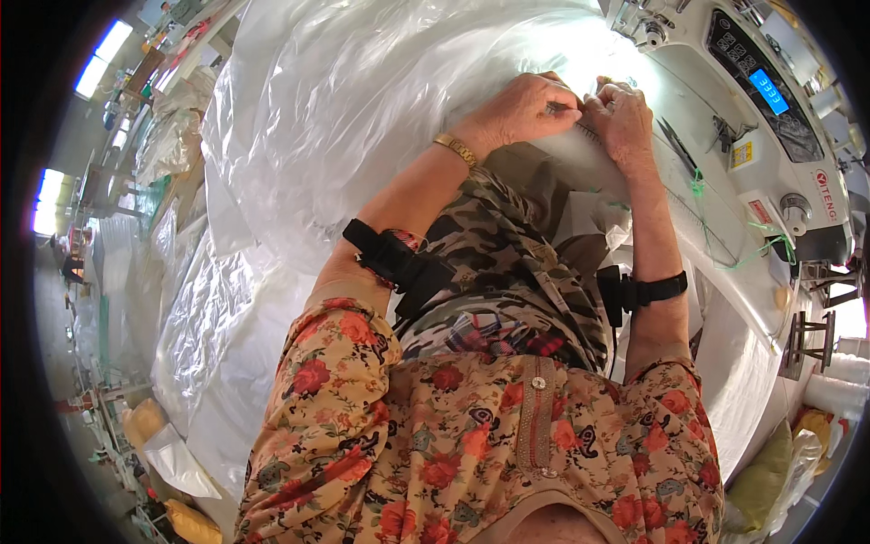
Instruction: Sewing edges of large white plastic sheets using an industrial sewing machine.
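Note:
A large sheet of thin, shiny white translucent material (pixel 317 118) spreads in folds across the work surface and over its left side. At its edge, close to the sewing machine's lit needle area, my left hand (pixel 526 111) is closed with thumb and fingers pinched together. A small dark thing shows at its fingers; I cannot make out what it is. Just to the right, my right hand (pixel 621 122) pinches the sheet's edge, the two hands' fingertips nearly touching. Exactly what lies between the fingertips is mostly hidden by glare and knuckles.
The white sewing machine (pixel 770 172), with a lit blue display, stands at the right. On its table a dark slender pointed tool (pixel 678 148) lies near green thread (pixel 698 186). White thread cones (pixel 836 397) and a greenish bag (pixel 759 480) sit at the lower right.

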{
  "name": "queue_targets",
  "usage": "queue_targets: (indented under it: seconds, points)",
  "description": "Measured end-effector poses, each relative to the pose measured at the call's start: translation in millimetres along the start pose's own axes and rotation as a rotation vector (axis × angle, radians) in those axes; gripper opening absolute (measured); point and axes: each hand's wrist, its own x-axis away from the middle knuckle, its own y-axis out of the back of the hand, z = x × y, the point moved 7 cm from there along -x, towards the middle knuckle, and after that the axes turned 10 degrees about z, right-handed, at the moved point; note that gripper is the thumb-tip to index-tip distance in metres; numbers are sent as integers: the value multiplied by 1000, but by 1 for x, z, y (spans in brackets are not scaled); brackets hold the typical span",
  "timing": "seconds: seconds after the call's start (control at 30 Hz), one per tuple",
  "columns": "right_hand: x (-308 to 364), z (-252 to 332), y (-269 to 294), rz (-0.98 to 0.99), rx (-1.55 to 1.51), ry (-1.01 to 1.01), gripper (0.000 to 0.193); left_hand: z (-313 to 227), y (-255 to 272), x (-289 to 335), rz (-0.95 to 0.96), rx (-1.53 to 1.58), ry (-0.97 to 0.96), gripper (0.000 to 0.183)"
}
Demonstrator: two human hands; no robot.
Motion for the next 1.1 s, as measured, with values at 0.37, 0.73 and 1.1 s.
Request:
queue_targets:
  seconds: [0.37,0.73,1.1]
  points:
    - [12,22,12,-82,194,18,20,13,-17,-39,170,-473,317,35]
    - [14,23,11,-93,150,72,20,15,-21,-26,257,-636,277,32]
    - [18,41,12,-34,273,159,16,32,-3,-16,209,-282,149,31]
